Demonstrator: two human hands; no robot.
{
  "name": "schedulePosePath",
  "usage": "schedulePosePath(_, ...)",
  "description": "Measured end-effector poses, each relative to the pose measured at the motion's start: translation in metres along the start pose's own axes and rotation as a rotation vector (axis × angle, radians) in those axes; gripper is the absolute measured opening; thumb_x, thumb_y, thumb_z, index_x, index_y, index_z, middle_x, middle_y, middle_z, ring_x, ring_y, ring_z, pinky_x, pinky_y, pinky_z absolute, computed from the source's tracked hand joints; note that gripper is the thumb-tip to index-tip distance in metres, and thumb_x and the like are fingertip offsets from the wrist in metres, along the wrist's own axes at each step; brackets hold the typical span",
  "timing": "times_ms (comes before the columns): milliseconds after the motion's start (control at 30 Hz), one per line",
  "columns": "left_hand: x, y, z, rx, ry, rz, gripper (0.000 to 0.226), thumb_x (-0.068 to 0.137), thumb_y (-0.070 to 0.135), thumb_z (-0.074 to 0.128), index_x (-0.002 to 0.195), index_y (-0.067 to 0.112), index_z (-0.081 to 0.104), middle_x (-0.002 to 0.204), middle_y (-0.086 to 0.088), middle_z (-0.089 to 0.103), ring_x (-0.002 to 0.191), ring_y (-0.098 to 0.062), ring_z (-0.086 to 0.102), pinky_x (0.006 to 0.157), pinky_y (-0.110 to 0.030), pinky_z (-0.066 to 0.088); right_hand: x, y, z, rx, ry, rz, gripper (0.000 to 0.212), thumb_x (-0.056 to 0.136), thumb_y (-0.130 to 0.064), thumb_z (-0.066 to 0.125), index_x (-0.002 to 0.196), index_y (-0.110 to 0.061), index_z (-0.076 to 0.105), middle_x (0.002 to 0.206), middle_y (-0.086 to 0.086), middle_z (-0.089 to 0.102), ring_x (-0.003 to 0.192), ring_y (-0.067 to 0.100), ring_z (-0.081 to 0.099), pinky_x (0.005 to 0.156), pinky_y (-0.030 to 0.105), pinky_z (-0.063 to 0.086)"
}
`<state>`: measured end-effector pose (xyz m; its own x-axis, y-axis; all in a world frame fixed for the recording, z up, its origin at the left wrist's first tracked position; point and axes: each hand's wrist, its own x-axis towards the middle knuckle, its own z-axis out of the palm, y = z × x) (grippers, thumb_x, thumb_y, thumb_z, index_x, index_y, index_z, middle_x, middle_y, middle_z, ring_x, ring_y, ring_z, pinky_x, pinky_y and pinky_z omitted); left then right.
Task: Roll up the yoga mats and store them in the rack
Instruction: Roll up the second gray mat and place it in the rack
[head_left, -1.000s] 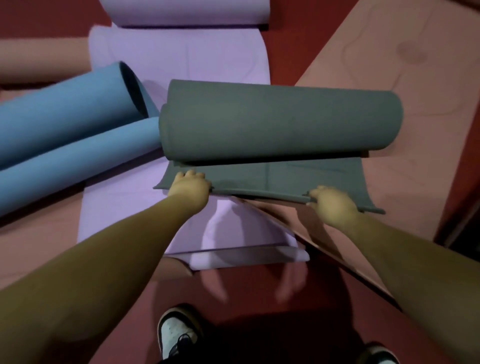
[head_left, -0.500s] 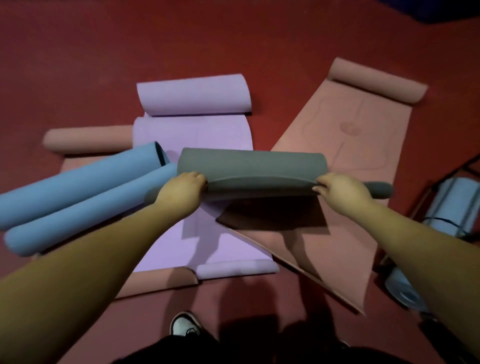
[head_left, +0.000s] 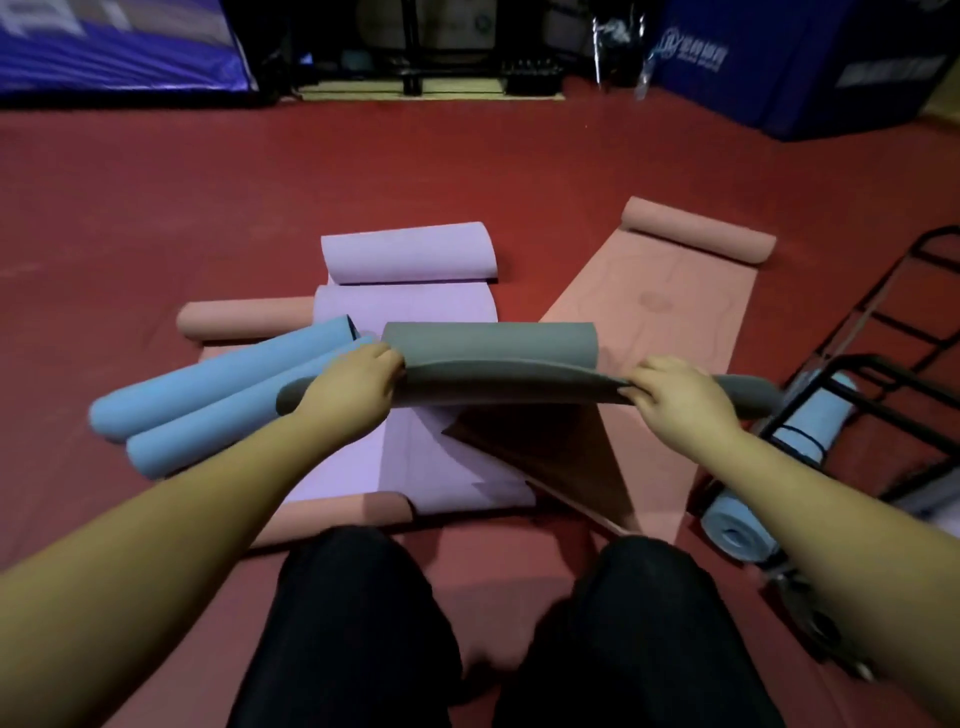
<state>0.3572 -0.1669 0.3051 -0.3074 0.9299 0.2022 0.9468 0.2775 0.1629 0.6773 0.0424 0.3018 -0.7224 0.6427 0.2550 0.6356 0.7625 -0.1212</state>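
Observation:
A grey yoga mat (head_left: 493, 348), rolled most of the way, hangs in the air in front of me with its loose near edge curling over. My left hand (head_left: 350, 389) grips that edge near its left end and my right hand (head_left: 675, 397) grips it near the right end. Below lie a half-unrolled purple mat (head_left: 415, 280), a pink mat (head_left: 675, 312) spread out to the right and two blue rolls (head_left: 218, 395) on the left. The black wire rack (head_left: 883, 374) stands at the right with rolled blue mats (head_left: 818, 426) in it.
Another pink roll (head_left: 244, 318) lies behind the blue rolls on the red floor (head_left: 156, 208). Blue padded barriers (head_left: 805, 67) and dark equipment line the far wall. My dark trouser legs (head_left: 363, 623) fill the bottom of the view.
Both hands have lifted the grey mat off the floor and brought its edge over the roll. The view has risen and pulled back, bringing the rack and far wall into sight.

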Motion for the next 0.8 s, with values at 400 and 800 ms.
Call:
schedulePosePath(400,-0.112,0.012,-0.022,-0.124,0.024,-0.008,0.05,0.093,0.051,0.02,0.08,0.015,0.052,0.085,-0.011,0.063,0.084,-0.034,0.058,0.071,-0.043,0.044,-0.099,-0.041,-0.016,0.111,0.075,-0.155,0.028,0.089,-0.038,0.043,0.081,-0.016,0.058,0.078,0.001,0.052,0.077,0.029,0.051,0.068,0.037,0.036)
schedulePosePath(800,-0.113,0.035,0.008,0.063,-0.571,-0.369,0.053,0.106,0.045,0.022,0.13,0.015,0.057,0.12,-0.017,0.062,0.11,-0.034,0.06,0.084,-0.04,0.043,-0.105,-0.045,-0.006,0.303,-0.484,0.193,0.041,0.099,-0.048,0.049,0.07,-0.018,0.047,0.063,-0.005,0.049,0.066,0.014,0.048,0.06,0.027,0.034)
